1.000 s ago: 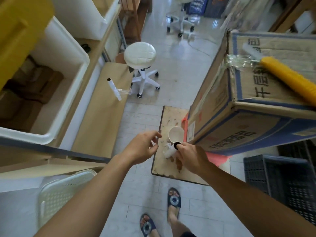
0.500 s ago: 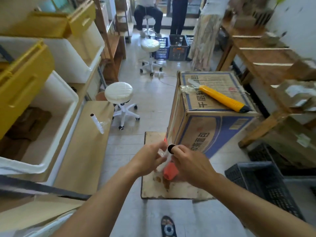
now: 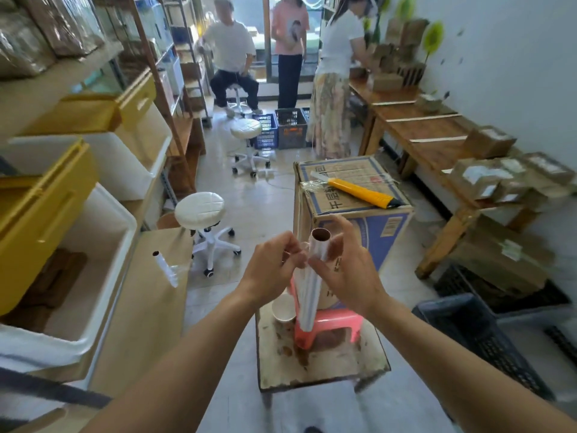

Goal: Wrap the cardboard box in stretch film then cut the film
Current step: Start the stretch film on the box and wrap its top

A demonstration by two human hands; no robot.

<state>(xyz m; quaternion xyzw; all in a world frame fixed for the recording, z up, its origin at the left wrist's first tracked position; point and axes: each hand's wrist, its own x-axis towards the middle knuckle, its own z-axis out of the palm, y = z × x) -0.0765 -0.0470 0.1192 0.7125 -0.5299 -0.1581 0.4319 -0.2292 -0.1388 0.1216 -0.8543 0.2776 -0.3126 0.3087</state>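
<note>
A brown and blue cardboard box [image 3: 352,195] stands on a pink plastic stool [image 3: 331,323], which rests on a worn low table [image 3: 318,367]. A yellow utility knife [image 3: 359,189] lies on the box top, beside a crumpled bit of film. In front of the box I hold a roll of stretch film [image 3: 312,282] upright, its brown core end facing up. My right hand [image 3: 346,270] wraps the upper part of the roll. My left hand [image 3: 274,264] pinches the film edge at the roll's left side.
A white paper cup [image 3: 282,309] sits on the low table by the stool. Another film roll [image 3: 165,267] lies on the left bench. White stools [image 3: 203,214], crates [image 3: 487,345], shelving with bins on the left, a wooden bench on the right and three people at the back.
The roll has been lifted from the low table to chest height in front of the box. My left hand came onto the film edge. The view tilted up toward the room.
</note>
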